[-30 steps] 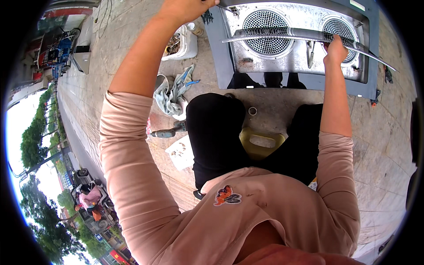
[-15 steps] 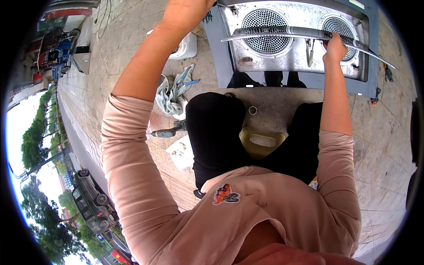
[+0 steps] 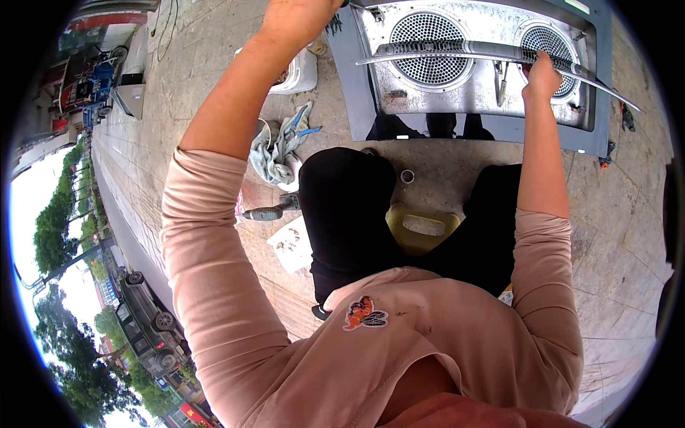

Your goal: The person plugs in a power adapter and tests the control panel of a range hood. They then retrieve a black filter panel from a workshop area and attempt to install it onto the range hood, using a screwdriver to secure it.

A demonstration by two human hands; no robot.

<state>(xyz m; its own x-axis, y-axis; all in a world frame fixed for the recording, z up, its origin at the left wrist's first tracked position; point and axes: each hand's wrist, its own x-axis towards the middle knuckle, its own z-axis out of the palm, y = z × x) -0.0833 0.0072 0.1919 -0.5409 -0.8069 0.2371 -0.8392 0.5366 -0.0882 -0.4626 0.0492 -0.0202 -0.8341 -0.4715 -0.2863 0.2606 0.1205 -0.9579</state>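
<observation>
My right hand (image 3: 544, 77) is closed round the right part of a long, thin metal panel (image 3: 457, 50), seen nearly edge-on. The panel spans a range hood (image 3: 467, 103) with a dark grey frame and a worn silvery inside. Behind the panel sit two round perforated grilles, a left grille (image 3: 432, 68) and a right grille (image 3: 560, 46). My left hand (image 3: 303, 16) reaches to the top edge, past the hood's left corner, its fingers curled and partly cut off. A dark bit of something shows at its fingertips; dark bristly strands (image 3: 334, 27) hang just below.
A white bucket (image 3: 303, 75) and a greyish rag (image 3: 282, 146) lie left of the hood. By my left knee are a cordless drill (image 3: 270, 212) and a white sheet with small bits (image 3: 291, 245). A yellowish stool (image 3: 421, 227) shows between my legs, a small ring (image 3: 407, 177) beyond it.
My left hand has shifted very slightly to the left and up. My right hand and the metal panel stay almost where they were.
</observation>
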